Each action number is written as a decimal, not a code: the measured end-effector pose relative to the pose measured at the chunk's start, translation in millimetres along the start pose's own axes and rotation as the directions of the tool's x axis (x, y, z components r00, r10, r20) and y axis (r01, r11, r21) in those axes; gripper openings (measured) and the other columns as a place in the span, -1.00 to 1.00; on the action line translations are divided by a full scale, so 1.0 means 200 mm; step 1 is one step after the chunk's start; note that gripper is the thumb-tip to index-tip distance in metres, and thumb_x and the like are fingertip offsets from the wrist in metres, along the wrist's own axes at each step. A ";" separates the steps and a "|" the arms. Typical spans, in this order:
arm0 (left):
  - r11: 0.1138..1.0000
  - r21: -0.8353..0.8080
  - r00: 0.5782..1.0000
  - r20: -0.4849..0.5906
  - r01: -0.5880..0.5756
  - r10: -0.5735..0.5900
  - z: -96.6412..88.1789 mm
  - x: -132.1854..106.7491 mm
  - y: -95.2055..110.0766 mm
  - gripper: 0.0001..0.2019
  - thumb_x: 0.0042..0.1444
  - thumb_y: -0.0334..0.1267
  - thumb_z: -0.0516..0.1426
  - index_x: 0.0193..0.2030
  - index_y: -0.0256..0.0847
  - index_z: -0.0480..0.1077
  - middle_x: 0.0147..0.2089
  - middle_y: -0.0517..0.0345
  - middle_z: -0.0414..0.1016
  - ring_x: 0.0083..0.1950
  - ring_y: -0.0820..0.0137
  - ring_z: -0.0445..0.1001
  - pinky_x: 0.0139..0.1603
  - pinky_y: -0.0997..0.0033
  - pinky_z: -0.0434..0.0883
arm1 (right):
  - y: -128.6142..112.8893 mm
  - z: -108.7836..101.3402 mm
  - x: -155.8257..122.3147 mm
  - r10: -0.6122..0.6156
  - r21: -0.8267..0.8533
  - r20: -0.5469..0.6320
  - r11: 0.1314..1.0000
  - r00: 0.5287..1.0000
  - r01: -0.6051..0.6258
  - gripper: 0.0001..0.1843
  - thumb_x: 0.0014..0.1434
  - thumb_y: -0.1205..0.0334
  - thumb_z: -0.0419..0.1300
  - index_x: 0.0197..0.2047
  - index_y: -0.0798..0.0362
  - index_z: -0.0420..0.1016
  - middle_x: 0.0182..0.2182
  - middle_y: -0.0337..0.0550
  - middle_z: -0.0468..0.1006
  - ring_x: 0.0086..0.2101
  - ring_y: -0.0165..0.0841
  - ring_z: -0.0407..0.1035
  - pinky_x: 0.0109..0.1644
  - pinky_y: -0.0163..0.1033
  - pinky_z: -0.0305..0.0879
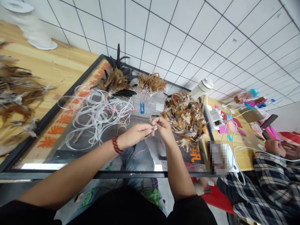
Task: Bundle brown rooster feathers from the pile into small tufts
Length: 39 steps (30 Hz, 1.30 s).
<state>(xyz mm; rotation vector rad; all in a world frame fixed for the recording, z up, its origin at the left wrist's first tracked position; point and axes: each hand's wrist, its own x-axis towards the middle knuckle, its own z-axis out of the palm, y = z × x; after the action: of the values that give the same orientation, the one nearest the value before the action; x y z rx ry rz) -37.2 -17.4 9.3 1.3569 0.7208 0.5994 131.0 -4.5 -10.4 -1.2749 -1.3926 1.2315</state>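
My left hand, with a red bead bracelet at its wrist, pinches a small brown feather by its pale end. From the other side the fingertips of my right hand close on the same feather. Both hands meet above the glass tabletop. Right of them lies a large heap of brown feathers. To the left spreads a tangle of clear plastic strip. Blue thread snips rest beyond my hands.
Bundled brown and black feathers and a smaller brown bunch stand near the back frame. A white bottle and a power strip with cables are at the right. A person in a plaid shirt sits beyond. More feathers lie far left.
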 end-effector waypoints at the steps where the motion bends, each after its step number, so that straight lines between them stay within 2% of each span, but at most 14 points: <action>1: 0.998 -0.042 0.999 0.028 0.048 -0.047 0.00 0.00 -0.01 -0.68 0.13 -0.03 0.03 -0.39 -0.29 0.35 -0.59 0.31 0.07 -0.57 0.56 0.02 -0.56 0.53 0.00 | -0.01 0.00 0.00 -0.015 0.079 0.006 0.997 1.000 0.014 -0.85 0.04 0.17 0.21 -0.44 0.06 0.37 -0.52 -0.29 0.40 -0.54 -0.50 0.16 -0.43 -0.35 0.10; 5: 0.949 -0.235 0.972 -0.057 0.210 -0.229 0.02 0.02 -0.04 -0.73 0.07 -0.09 0.09 -0.45 -0.29 0.30 -0.60 0.33 0.06 -0.63 0.62 -0.08 -0.60 0.54 -0.15 | -0.07 -0.01 -0.04 -0.137 0.318 0.051 0.941 0.989 0.114 -0.79 0.05 0.10 0.25 -0.40 0.04 0.34 -0.42 -0.24 0.50 -0.59 -0.54 0.13 -0.48 -0.36 0.13; 10: 0.926 -0.348 0.932 -0.266 0.145 -0.245 0.00 0.05 -0.04 -0.80 0.11 -0.18 0.03 -0.45 -0.24 0.22 -0.60 0.34 0.04 -0.66 0.62 -0.11 -0.61 0.53 -0.17 | -0.10 -0.03 -0.09 -0.171 0.194 0.149 0.971 0.974 0.141 -0.78 0.12 0.08 0.23 -0.37 0.05 0.37 -0.52 -0.24 0.51 -0.58 -0.49 0.31 -0.49 -0.37 0.22; 14: 0.990 0.108 0.891 -0.452 0.091 -0.033 -0.05 0.05 -0.03 -0.78 0.14 -0.27 -0.03 -0.51 -0.22 0.24 -0.60 0.26 0.14 -0.57 0.50 0.10 -0.51 0.48 0.06 | -0.10 0.02 -0.11 -0.182 0.098 0.276 0.982 0.944 0.161 -0.80 0.14 0.10 0.22 -0.34 0.07 0.42 -0.45 -0.19 0.55 -0.50 -0.46 0.41 -0.39 -0.31 0.35; 17: 0.860 0.505 0.896 -0.411 0.071 0.167 -0.07 0.03 -0.03 -0.80 0.07 -0.39 -0.01 -0.57 -0.20 0.21 -0.55 0.18 0.26 -0.45 0.41 0.24 -0.36 0.43 0.15 | -0.10 0.06 -0.12 -0.213 0.068 0.279 0.977 0.936 0.202 -0.80 0.15 0.10 0.21 -0.33 0.07 0.44 -0.44 -0.18 0.56 -0.44 -0.43 0.45 -0.30 -0.28 0.39; 19: 0.818 0.572 0.905 -0.376 0.058 0.199 -0.07 0.03 -0.02 -0.81 0.06 -0.41 -0.02 -0.56 -0.20 0.21 -0.54 0.17 0.28 -0.44 0.41 0.24 -0.34 0.41 0.15 | -0.11 0.06 -0.11 -0.235 0.086 0.192 0.971 0.953 0.222 -0.82 0.16 0.11 0.20 -0.32 0.06 0.44 -0.42 -0.19 0.55 -0.43 -0.43 0.45 -0.29 -0.28 0.39; 21: 0.866 0.497 0.916 -0.370 0.051 0.158 -0.06 0.03 -0.02 -0.80 0.10 -0.35 -0.02 -0.54 -0.21 0.23 -0.55 0.19 0.25 -0.47 0.43 0.21 -0.38 0.43 0.15 | -0.11 0.04 -0.10 -0.238 0.118 0.093 0.967 0.967 0.227 -0.83 0.16 0.13 0.20 -0.34 0.05 0.42 -0.43 -0.21 0.54 -0.47 -0.45 0.42 -0.33 -0.29 0.37; 24: 0.990 0.113 0.929 -0.367 0.087 -0.039 -0.04 0.04 -0.02 -0.78 0.14 -0.24 -0.03 -0.51 -0.22 0.23 -0.59 0.26 0.16 -0.59 0.52 0.08 -0.53 0.49 0.06 | -0.10 0.00 -0.09 -0.231 0.149 0.032 0.963 0.972 0.224 -0.85 0.14 0.15 0.23 -0.37 0.05 0.40 -0.50 -0.25 0.50 -0.54 -0.48 0.35 -0.43 -0.33 0.30; 26: 0.978 -0.173 0.920 -0.351 0.118 -0.173 -0.04 0.05 -0.02 -0.79 0.14 -0.21 -0.02 -0.48 -0.22 0.20 -0.59 0.30 0.11 -0.65 0.58 -0.03 -0.60 0.52 -0.05 | -0.10 -0.01 -0.10 -0.235 0.147 0.020 0.962 0.972 0.229 -0.84 0.13 0.15 0.23 -0.38 0.05 0.41 -0.54 -0.27 0.48 -0.55 -0.49 0.31 -0.46 -0.35 0.26; 28: 0.951 -0.276 0.901 -0.362 0.140 -0.238 -0.05 0.06 -0.02 -0.81 0.14 -0.23 -0.04 -0.47 -0.21 0.17 -0.59 0.32 0.07 -0.67 0.60 -0.09 -0.61 0.52 -0.11 | -0.10 -0.01 -0.10 -0.234 0.113 0.015 0.967 0.972 0.231 -0.83 0.13 0.13 0.23 -0.38 0.05 0.40 -0.54 -0.27 0.46 -0.55 -0.48 0.30 -0.46 -0.35 0.26; 30: 0.983 -0.111 0.883 -0.433 0.146 -0.180 -0.07 0.06 -0.02 -0.79 0.14 -0.25 -0.05 -0.50 -0.21 0.18 -0.61 0.30 0.09 -0.65 0.57 -0.02 -0.59 0.50 -0.04 | -0.10 0.00 -0.11 -0.228 0.069 0.027 0.972 0.973 0.226 -0.80 0.13 0.10 0.22 -0.38 0.05 0.40 -0.53 -0.26 0.47 -0.53 -0.47 0.31 -0.42 -0.33 0.29; 32: 0.955 0.263 0.883 -0.470 0.140 0.000 -0.08 0.05 -0.03 -0.78 0.13 -0.28 -0.04 -0.53 -0.21 0.22 -0.60 0.22 0.19 -0.57 0.49 0.15 -0.50 0.47 0.10 | -0.10 0.01 -0.11 -0.231 0.040 0.056 0.973 0.971 0.229 -0.79 0.14 0.09 0.21 -0.38 0.05 0.40 -0.51 -0.25 0.48 -0.51 -0.47 0.33 -0.40 -0.32 0.31; 35: 0.682 0.720 0.916 -0.348 0.126 0.198 -0.07 0.03 -0.04 -0.79 0.12 -0.36 -0.05 -0.48 -0.23 0.32 -0.49 0.06 0.38 -0.39 0.34 0.35 -0.34 0.38 0.21 | -0.09 0.02 -0.10 -0.254 0.043 0.061 0.967 0.965 0.252 -0.81 0.15 0.10 0.20 -0.37 0.05 0.40 -0.50 -0.25 0.49 -0.51 -0.47 0.35 -0.39 -0.32 0.32; 39: 0.467 0.879 0.969 -0.191 0.098 0.155 -0.03 0.01 -0.04 -0.76 0.12 -0.38 -0.07 -0.35 -0.28 0.42 -0.36 -0.10 0.50 -0.34 0.23 0.45 -0.29 0.32 0.24 | -0.08 0.03 -0.09 -0.229 0.089 0.036 0.970 0.973 0.225 -0.82 0.15 0.10 0.21 -0.35 0.04 0.39 -0.48 -0.24 0.51 -0.51 -0.47 0.37 -0.37 -0.31 0.35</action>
<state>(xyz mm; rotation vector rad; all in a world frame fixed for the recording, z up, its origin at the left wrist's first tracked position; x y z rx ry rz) -40.6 -14.2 1.2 2.3095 1.3358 0.4039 124.6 -23.4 4.5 -1.0041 -1.4595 1.1549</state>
